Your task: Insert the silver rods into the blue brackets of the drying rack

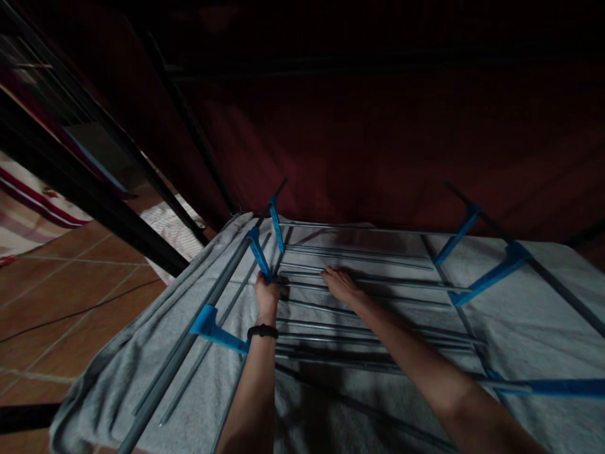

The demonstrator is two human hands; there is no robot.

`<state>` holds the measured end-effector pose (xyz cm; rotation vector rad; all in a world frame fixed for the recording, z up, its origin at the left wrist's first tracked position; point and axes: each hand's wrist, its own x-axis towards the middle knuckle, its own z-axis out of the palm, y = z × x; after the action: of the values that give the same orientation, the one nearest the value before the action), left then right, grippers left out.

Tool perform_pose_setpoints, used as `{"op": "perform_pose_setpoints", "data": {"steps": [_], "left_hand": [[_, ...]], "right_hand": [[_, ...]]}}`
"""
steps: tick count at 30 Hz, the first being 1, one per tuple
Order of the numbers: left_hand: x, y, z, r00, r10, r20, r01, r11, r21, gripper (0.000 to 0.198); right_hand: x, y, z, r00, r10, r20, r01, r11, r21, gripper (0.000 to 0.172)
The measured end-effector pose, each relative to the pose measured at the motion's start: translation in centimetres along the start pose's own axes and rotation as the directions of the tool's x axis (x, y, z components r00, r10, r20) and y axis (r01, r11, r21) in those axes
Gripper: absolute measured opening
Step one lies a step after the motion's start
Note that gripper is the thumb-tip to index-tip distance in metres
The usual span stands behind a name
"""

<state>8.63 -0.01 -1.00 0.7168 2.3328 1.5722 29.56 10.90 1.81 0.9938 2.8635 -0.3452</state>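
My left hand (267,297), with a black band at the wrist, is closed around the lower end of a blue plastic connector (259,255) where it meets the side bar of a metal rack. Its fingers are partly hidden. To the right, my right hand (341,284) is closed on a thin grey metal rod (401,282) that runs across the rack. Several similar rods lie side by side between the two side bars. Another blue connector (217,331) joins the long left tube (174,353) nearer to me, and a further one (491,274) stands on the right.
Beneath the rack spreads a grey towel-like cloth (118,372). A dark red curtain (378,145) hangs behind it. On the left, a black post (89,189) slants over a tiled floor (94,277), with a thin cable (80,310) and a striped cloth (172,233).
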Motion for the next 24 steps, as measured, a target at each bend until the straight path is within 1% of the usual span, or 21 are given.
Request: {"op": "perform_pose_setpoints", "data": {"steps": [4,8,12,18,24], "left_hand": [[0.1,-0.3,-0.2,1.0,0.009,0.022,-0.008,0.999,-0.048,0.019],[-0.1,-0.5,-0.5,0.997,0.078,0.007,-0.078,0.995,0.054,0.012],[-0.1,-0.4,-0.8,0.994,0.112,0.001,-0.111,0.983,0.148,0.012],[-0.3,-0.1,-1.0,0.993,0.118,0.002,-0.117,0.98,0.164,0.016],[-0.9,0.4,-1.2,0.992,0.124,0.02,-0.126,0.974,0.191,0.011]], "right_hand": [[-0.8,-0.3,-0.8,0.997,-0.044,-0.069,0.046,0.999,0.027,0.035],[-1.8,-0.7,-1.8,0.991,-0.079,-0.105,0.085,0.995,0.053,0.028],[-2.2,-1.0,-2.3,0.99,-0.074,-0.12,0.083,0.994,0.075,0.027],[-2.6,-1.2,-2.5,0.988,-0.076,-0.135,0.086,0.993,0.075,0.026],[-2.7,-1.4,-2.4,0.992,-0.051,-0.118,0.059,0.996,0.069,0.028]]}}
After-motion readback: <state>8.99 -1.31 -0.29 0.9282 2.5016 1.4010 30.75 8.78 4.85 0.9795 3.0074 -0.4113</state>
